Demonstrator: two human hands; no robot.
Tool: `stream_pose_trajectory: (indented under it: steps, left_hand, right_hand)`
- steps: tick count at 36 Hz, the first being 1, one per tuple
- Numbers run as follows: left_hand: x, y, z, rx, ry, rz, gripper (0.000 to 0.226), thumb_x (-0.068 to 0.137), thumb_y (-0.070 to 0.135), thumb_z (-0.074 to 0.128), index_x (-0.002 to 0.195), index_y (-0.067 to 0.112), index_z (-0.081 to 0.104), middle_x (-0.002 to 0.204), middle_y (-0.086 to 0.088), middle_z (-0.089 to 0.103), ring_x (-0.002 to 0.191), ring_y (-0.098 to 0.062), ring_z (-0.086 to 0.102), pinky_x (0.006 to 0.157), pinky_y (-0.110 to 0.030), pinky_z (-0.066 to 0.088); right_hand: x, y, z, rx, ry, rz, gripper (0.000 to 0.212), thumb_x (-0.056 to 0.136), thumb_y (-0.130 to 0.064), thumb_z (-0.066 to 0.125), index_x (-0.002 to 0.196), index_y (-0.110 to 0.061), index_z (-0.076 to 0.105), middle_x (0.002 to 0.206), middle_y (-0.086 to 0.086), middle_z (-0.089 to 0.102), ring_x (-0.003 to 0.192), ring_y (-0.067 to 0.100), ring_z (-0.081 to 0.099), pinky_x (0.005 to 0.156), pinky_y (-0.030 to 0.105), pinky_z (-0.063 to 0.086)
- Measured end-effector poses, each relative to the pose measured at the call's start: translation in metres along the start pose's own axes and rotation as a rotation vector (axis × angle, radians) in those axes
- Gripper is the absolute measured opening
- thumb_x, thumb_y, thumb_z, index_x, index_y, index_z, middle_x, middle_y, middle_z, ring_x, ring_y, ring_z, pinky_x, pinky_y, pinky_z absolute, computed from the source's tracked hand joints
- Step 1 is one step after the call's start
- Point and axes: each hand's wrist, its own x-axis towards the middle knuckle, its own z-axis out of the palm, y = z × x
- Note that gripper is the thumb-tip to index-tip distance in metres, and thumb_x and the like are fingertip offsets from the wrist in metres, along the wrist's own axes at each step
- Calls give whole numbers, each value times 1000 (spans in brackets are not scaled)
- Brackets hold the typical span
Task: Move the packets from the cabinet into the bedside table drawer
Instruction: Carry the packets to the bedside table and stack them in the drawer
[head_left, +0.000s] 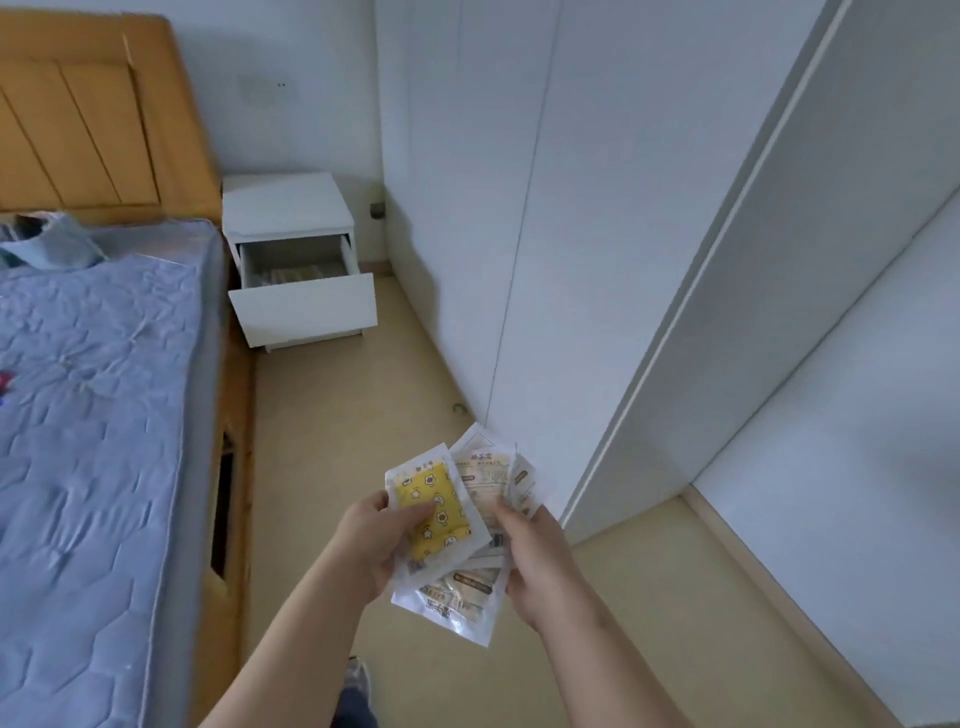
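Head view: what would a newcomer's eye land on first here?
A fan of packets sits low in the centre, held in both hands: the left hand has its thumb on a yellow star-patterned packet, and the right hand grips the beige ones. Beyond them, the white bedside table beside the bed has its drawer pulled open.

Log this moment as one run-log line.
phase: carrying | left hand: holds packets | right hand: holds same packets | drawer: open, items inside, apart from hands | next: probably walk to drawer
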Motion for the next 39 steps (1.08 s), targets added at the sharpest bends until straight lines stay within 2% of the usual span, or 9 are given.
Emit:
stream_pose_trajectory:
  steps: [4,11,14,19,24,29,33,36,39]
  left_hand:
    - [53,55,-39,-53,37,-11,23,84,2,67,105,1,58,100,-19,70,89,-34,69,81,-51,54]
    - [132,180,-109,-76,138,65,26,81,6,70,105,6,59,98,-13,71,87,-30,70,82,-49,55]
    - [163,217,-122,-79,163,69,27,80,5,71,105,7,59,98,-12,71,85,-28,70,75,-46,57]
    - [222,263,-137,-129,262,66,22,80,3,71,97,8,59,94,-11,70,80,-27,69,61,-40,56]
    - [296,320,-147,-129,354,125,18,80,3,71,91,12,59,92,-9,70,80,-26,69,68,-43,56]
    - [366,400,-142,-98,474,195,19,80,4,71,88,15,59,94,-8,69,82,-24,69,80,-46,56]
    - [414,458,-145,25,570,248,20,84,7,67,100,14,57,101,-6,68,86,-25,68,75,-43,57]
    - [445,486,-150,92,622,243,33,89,8,61,121,15,51,103,-4,62,83,-22,64,54,-27,51]
    - [476,506,-160,118,648,228,36,92,6,55,127,13,48,103,-4,61,87,-24,65,52,-26,49]
  right_hand:
    - [65,-28,66,-45,-14,7,17,97,-15,51,110,-13,62,97,12,71,87,29,69,75,42,56]
    - [160,-89,192,-28,-150,28,16,99,-13,46,104,-14,61,94,11,71,78,25,69,63,38,57]
    - [199,-108,223,-11,-149,36,18,98,-14,47,111,-12,59,97,12,70,77,25,69,60,37,57]
    - [273,-135,257,15,-140,59,21,98,-14,48,116,-10,57,104,15,69,85,28,68,70,44,57]
    - [359,-174,290,-2,-177,56,24,97,-13,49,120,-10,56,103,14,70,80,26,69,54,34,56]
    - [450,-240,325,-60,-225,2,17,97,-14,50,110,-14,61,94,10,72,79,26,70,64,41,57]
    - [510,-279,361,-114,-241,-59,15,96,-13,52,99,-20,64,85,4,74,83,28,70,81,55,54]
    - [546,-293,387,-185,-249,-73,16,95,-14,53,103,-20,65,93,6,73,88,28,70,83,55,54]
    - [581,-302,407,-246,-252,-78,16,95,-15,53,104,-20,65,95,6,73,87,26,70,81,49,56]
